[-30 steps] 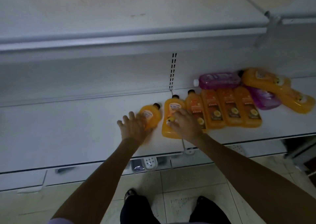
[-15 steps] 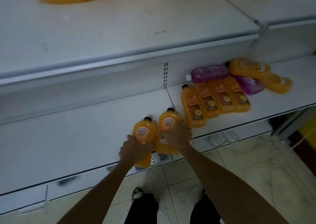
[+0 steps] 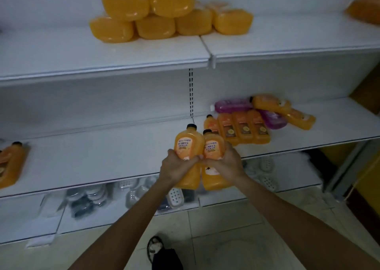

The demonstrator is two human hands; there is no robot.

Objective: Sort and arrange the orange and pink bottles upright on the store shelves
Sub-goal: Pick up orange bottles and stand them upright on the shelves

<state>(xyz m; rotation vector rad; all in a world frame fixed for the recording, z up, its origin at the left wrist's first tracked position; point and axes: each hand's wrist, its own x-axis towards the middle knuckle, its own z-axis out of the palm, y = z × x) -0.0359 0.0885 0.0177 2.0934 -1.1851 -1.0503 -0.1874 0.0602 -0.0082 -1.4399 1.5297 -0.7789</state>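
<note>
Head camera looks down on two bare forearms reaching toward white store shelving. The left hand (image 3: 176, 166) grips one orange bottle (image 3: 183, 144) around its lower body, fingers curled round it. The right hand (image 3: 224, 164) grips a second orange bottle (image 3: 213, 146) in the same way. Both bottles have black caps pointing up and away and white labels facing the camera. They touch side by side, and the fingertips of the two hands meet between them. They are held in the air in front of the front edge of the middle shelf (image 3: 92, 160), not resting on it.

Further back and to the right on that shelf, a row of orange bottles (image 3: 240, 127) lies flat, side by side, with labels up. Behind the row a pink bottle (image 3: 233, 105) lies crosswise with its white cap to the left. A second pink bottle (image 3: 273, 119) lies just right of the row, partly under two more orange bottles (image 3: 271, 103) that lie slanted across it. At the far left of the same shelf, another orange bottle (image 3: 12, 162) lies on its side, cut off by the frame edge.

On the upper shelf (image 3: 102, 57), a stack of orange packs (image 3: 170, 12) sits in two tiers; they are too blurred to say what they are. The lower shelf (image 3: 51, 212) holds white perforated trays (image 3: 174, 195) and some dark items. Below, on the tiled floor (image 3: 226, 228), one shoe (image 3: 154, 247) shows.
</note>
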